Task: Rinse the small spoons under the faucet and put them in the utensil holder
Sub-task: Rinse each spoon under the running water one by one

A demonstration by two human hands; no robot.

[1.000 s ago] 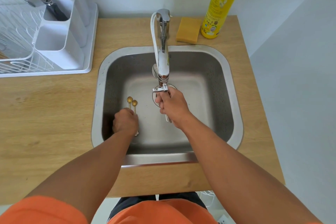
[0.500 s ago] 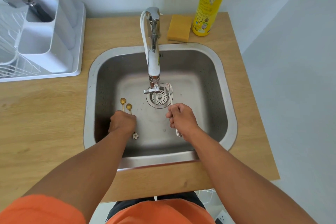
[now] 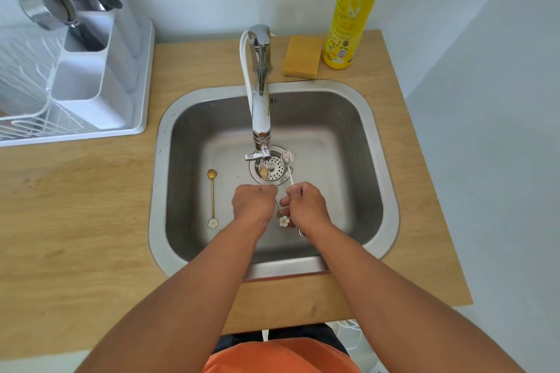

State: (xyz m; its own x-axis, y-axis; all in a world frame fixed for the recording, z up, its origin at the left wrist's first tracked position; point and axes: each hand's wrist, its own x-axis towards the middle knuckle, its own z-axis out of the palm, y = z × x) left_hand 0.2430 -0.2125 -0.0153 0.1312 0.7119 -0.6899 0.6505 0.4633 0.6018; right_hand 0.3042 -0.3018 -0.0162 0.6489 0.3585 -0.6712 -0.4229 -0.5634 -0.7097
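Observation:
My left hand (image 3: 254, 204) grips a small gold spoon (image 3: 264, 172), its bowl held under the faucet (image 3: 260, 106) spout above the drain (image 3: 274, 171); its flower end (image 3: 284, 221) pokes out between my hands. In my right hand (image 3: 304, 206) is a silver spoon (image 3: 288, 162), with its bowl pointing up beside the spout. A second gold spoon (image 3: 212, 197) with a flower end lies flat on the sink (image 3: 375, 160) floor, left of my hands. The white utensil holder (image 3: 94, 76) stands on the drying rack at the far left, with several utensils in its back compartment.
A yellow sponge (image 3: 303, 56) and a tall yellow dish soap bottle (image 3: 354, 9) stand behind the sink on the wooden counter (image 3: 75, 206). A white drying rack tray (image 3: 142, 94) sits at the left. A metal strainer (image 3: 48, 7) leans in the holder.
My left hand lifted one gold spoon off the sink floor and moved right, bringing it under the spout. My right hand stayed close by with the silver spoon.

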